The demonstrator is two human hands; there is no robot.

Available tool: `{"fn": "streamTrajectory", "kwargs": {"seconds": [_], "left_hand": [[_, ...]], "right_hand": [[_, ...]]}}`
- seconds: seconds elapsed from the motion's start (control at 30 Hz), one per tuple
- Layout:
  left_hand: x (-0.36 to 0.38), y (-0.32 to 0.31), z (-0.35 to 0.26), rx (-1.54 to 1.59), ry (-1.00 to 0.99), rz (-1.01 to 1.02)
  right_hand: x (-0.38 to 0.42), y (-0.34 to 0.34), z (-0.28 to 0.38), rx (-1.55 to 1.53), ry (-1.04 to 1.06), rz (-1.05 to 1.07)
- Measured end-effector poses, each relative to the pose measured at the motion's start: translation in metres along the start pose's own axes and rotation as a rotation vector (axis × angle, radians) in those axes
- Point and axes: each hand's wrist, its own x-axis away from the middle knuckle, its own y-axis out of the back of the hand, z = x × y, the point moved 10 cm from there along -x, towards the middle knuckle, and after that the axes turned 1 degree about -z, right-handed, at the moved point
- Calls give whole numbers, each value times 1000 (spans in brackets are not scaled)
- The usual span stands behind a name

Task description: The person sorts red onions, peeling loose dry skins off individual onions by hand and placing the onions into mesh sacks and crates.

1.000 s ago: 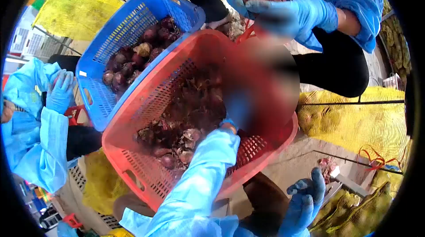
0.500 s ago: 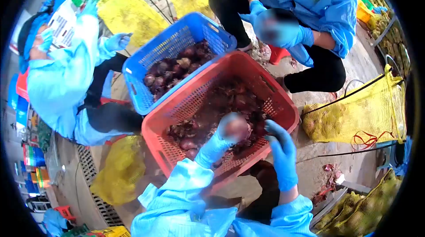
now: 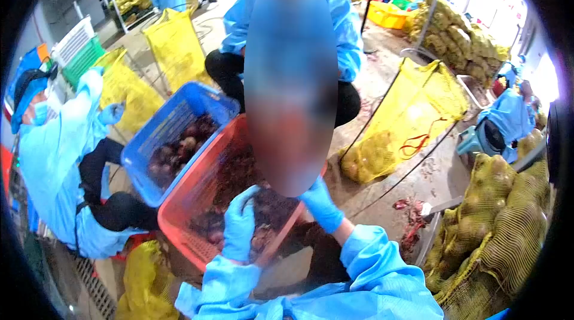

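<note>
View has tipped up since half a second ago: the baskets sit lower and smaller in frame, more of the room shows. Both gloved hands have come together over the red basket; the onion seen earlier in the left hand is now lost under a blurred patch.

Left hand [image 3: 239, 227]: blue glove, fingers curled loosely downward over the near half of the red basket [image 3: 185, 215]. Cannot tell whether they grip anything. Dark onions [image 3: 263, 233] and loose skins lie just below and beside the fingertips.

Right hand [image 3: 320, 203]: blue glove, raised at the basket's right rim, fingers running up into the blurred patch. Grip hidden; cannot tell what it holds, if anything.

Beyond the fingers, touching the red basket's far-left side: blue basket [image 3: 146, 149] with more dark onions inside.

Left of the hands: a seated person in a blue gown [image 3: 57, 158], one gloved hand raised.

Straight beyond the baskets: another squatting person [image 3: 350, 33] in blue, mostly blurred over.

Right of the right hand: yellow mesh sack [image 3: 412, 116] held open on a frame, pale onions at its bottom. Nearer right: filled mesh sacks [image 3: 502, 218] stacked. Far back: more yellow sacks and people in blue.
</note>
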Motion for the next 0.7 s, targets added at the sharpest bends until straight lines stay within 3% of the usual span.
{"fn": "streamTrajectory", "kwargs": {"seconds": [0.03, 0.1, 0.13, 0.17, 0.2, 0.23, 0.27, 0.3, 0.33, 0.37, 0.4, 0.43, 0.5, 0.6, 0.63, 0.7], "left_hand": [[2, 4, 4, 49, 29, -17], [14, 13, 16, 142, 90, -23], [19, 19, 43, 178, 147, 35], [28, 29, 41, 83, 100, -18], [39, 36, 65, 142, 195, -26], [50, 44, 96, 197, 300, -41], [53, 53, 112, 62, 232, -19], [61, 59, 138, 63, 293, 0], [66, 62, 146, 35, 304, 3], [71, 67, 155, 5, 326, -7], [84, 69, 171, 77, 475, -20], [92, 68, 190, 161, 609, -35], [93, 64, 234, 38, 696, 28], [96, 57, 250, -209, 690, 95], [93, 50, 260, -311, 648, 151], [83, 32, 274, -455, 640, 238]], "right_hand": [[-12, 40, 21, -1, 16, -163], [-33, 108, 102, -218, 296, -341], [-50, 136, 151, -170, 592, -236], [-59, 175, 185, -79, 766, -282], [-63, 205, 216, 32, 909, -385], [-65, 248, 227, 155, 913, -689], [-75, 261, 251, 350, 946, -587], [-83, 289, 250, 676, 818, -744], [-113, 314, 235, 766, 652, -550], [-124, 345, 204, 548, 542, -487], [-102, 306, 196, 374, 425, -562], [-73, 243, 207, 476, 543, -613], [-53, 193, 157, 467, 455, -463], [-18, 102, 75, 241, 294, -310], [-14, 71, 57, 372, 271, -217], [-13, 45, 17, 270, 160, -169]]}}
